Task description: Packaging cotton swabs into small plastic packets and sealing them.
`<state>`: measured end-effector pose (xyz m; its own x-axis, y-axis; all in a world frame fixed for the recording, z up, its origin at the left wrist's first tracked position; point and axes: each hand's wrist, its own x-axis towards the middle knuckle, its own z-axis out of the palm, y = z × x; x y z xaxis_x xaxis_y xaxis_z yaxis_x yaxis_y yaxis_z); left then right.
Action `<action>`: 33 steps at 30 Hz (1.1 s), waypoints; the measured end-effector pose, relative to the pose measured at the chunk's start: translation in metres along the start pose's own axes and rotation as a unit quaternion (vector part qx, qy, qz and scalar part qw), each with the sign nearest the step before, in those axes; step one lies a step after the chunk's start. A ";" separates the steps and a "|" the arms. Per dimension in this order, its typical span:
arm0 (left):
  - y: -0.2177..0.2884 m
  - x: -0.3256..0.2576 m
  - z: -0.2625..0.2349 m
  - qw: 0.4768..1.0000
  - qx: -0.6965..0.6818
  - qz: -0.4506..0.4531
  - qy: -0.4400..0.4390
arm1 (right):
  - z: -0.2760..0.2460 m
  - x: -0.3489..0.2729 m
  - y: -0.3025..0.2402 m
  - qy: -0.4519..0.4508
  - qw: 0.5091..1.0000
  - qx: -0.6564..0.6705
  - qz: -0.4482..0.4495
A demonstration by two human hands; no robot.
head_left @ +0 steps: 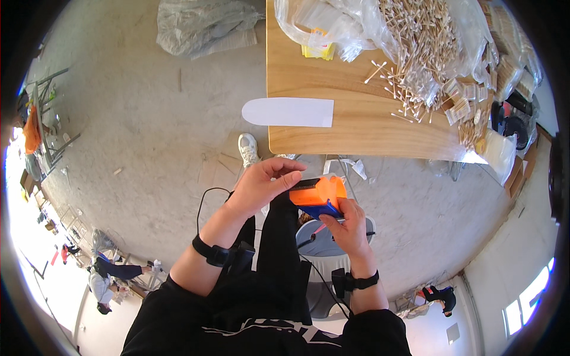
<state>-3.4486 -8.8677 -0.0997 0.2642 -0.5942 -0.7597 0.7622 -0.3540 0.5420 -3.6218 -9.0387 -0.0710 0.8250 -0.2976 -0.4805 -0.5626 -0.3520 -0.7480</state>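
I'm gripping the orange-and-blue tool (317,199) from below with my right hand (347,228), fingers closed around it. My left hand (264,184) is pinching its orange top edge. Cotton swabs (415,47) are lying on the worktop (356,124).

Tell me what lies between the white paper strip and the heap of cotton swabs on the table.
Head view: only bare wooden table between the white paper strip and the cotton swabs.

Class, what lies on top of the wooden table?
On the wooden table: heaped cotton swabs, clear plastic bags, and a white paper strip overhanging its edge. Whatever lies beneath the bags is hidden.
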 end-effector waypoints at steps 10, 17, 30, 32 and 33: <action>0.013 0.000 -0.003 0.998 0.031 0.037 0.047 | 0.005 0.000 -0.007 -0.020 1.000 0.011 0.005; 0.018 -0.001 -0.006 0.993 0.120 -0.001 0.021 | 0.003 -0.003 -0.008 -0.045 0.999 -0.002 -0.014; 0.007 -0.001 -0.006 0.983 0.168 0.058 0.037 | 0.023 -0.012 0.000 -0.048 0.995 0.077 0.028; 0.011 -0.001 -0.008 0.973 0.206 0.087 0.064 | 0.029 -0.013 -0.003 -0.052 0.992 0.104 0.052; 0.013 0.001 -0.007 0.960 0.241 0.116 0.087 | 0.030 -0.015 -0.005 -0.049 0.986 0.139 0.082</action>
<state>-3.4343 -8.8677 -0.0963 0.5198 -0.5832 -0.6242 0.3208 -0.5440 0.7754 -3.6292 -9.0056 -0.0740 0.7334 -0.2375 -0.6370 -0.6634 -0.0456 -0.7468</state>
